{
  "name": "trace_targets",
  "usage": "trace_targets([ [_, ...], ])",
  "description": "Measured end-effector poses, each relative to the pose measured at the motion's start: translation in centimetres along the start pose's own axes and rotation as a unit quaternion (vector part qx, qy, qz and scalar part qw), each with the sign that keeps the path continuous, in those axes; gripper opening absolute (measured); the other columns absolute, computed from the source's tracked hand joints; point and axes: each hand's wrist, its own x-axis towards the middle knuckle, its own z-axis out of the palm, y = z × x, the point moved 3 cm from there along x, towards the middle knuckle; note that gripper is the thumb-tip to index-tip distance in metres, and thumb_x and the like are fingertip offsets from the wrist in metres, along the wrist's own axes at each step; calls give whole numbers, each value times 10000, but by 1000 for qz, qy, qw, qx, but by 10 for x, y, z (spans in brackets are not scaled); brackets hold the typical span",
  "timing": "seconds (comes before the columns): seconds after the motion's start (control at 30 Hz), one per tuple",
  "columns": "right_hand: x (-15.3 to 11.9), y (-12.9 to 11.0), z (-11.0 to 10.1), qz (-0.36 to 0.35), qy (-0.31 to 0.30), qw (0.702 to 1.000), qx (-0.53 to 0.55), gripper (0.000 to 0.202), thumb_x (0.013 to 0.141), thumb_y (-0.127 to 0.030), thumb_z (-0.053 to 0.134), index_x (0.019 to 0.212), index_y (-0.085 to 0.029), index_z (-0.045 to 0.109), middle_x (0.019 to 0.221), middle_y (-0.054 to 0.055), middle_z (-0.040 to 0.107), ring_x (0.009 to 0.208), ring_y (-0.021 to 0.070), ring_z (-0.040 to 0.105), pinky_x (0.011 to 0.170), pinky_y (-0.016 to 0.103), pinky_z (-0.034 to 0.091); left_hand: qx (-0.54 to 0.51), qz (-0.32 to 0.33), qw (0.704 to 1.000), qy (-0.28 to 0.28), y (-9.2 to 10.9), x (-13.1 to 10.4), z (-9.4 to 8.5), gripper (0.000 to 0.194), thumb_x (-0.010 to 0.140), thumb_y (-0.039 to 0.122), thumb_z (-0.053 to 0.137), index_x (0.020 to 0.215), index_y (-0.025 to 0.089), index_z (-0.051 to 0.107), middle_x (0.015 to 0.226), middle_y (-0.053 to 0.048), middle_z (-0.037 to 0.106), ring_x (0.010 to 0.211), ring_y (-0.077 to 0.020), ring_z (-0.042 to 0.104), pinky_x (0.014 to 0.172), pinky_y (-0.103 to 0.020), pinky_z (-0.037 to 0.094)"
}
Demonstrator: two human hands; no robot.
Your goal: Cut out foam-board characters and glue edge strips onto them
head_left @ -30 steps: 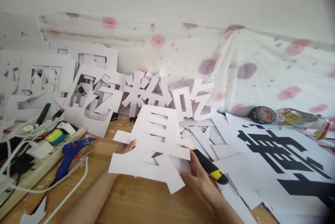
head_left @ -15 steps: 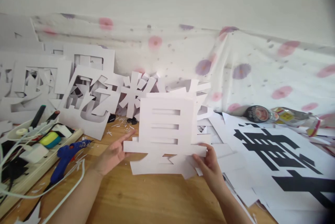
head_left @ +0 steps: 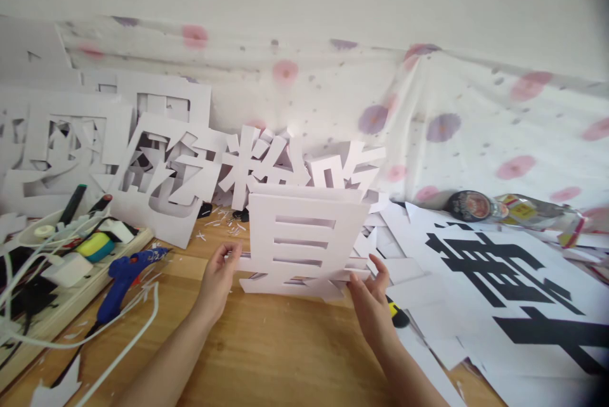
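Note:
Near the middle of the wooden table (head_left: 266, 350) a white cut-out character (head_left: 299, 259) with several horizontal slots stands between my hands, its upper edge tilted toward me. My left hand (head_left: 219, 274) pinches the end of its left bar, fingers closed together. At the right bar end, my right hand (head_left: 373, 293) grips with thumb and fingers. A second white layer shows along the top and right behind the front face. More white cut-out characters (head_left: 266, 163) stand behind it.
On the left are a power strip (head_left: 137, 242) with plugs and cables and a blue glue gun (head_left: 121, 280). Printed sheets (head_left: 476, 331) cover the right side; a bottle (head_left: 518, 209) lies behind them. A yellow-black tool (head_left: 397, 313) lies beside my right hand.
The white character has moved lower, and its top has tipped toward me. My left hand has shifted right and closed on the bar end. The yellow-black tool has come into view.

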Motion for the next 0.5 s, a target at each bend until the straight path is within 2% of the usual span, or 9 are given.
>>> trace_targets([
  [0.1, 0, -4, 0, -7, -25, 997, -68, 552, 742, -483, 606, 1200, -298, 358, 1032, 23, 584, 913, 181, 570, 790, 324, 446, -7, 5, 1000, 18, -3, -1, 2, 360, 630, 474, 684, 795, 179, 557, 768, -4, 600, 737, -153, 556, 677, -242, 422],
  [0.2, -1, -9, -1, -21, -15, 985, -169, 356, 775, -545, 515, 948, -235, 488, 865, 8, 593, 799, 180, 553, 714, 291, 432, -16, 7, 1000, 21, -2, -4, 5, 349, 635, 459, 679, 808, 185, 550, 775, 2, 589, 730, -149, 551, 677, -246, 425],
  [0.3, -3, -16, -1, -23, 21, 973, -230, 355, 800, -565, 439, 788, -216, 504, 776, 6, 578, 771, 189, 529, 696, 289, 408, -28, 3, 1000, 8, 3, -8, 10, 342, 643, 429, 682, 841, 190, 539, 781, 11, 572, 692, -132, 540, 659, -247, 430],
  [0.43, -5, -22, 2, -25, 36, 973, -225, 328, 812, -543, 427, 772, -224, 490, 767, -5, 565, 746, 179, 524, 668, 280, 394, -45, 5, 999, -6, 11, -12, 13, 327, 665, 396, 666, 881, 202, 516, 797, 21, 549, 666, -107, 516, 632, -230, 428],
  [0.5, -5, -24, 4, -33, 27, 972, -231, 324, 815, -542, 417, 752, -228, 472, 742, -10, 546, 727, 178, 514, 658, 281, 387, -27, 14, 1000, 7, 12, -11, 11, 317, 677, 406, 648, 883, 206, 514, 783, 26, 537, 673, -105, 507, 620, -217, 422],
])
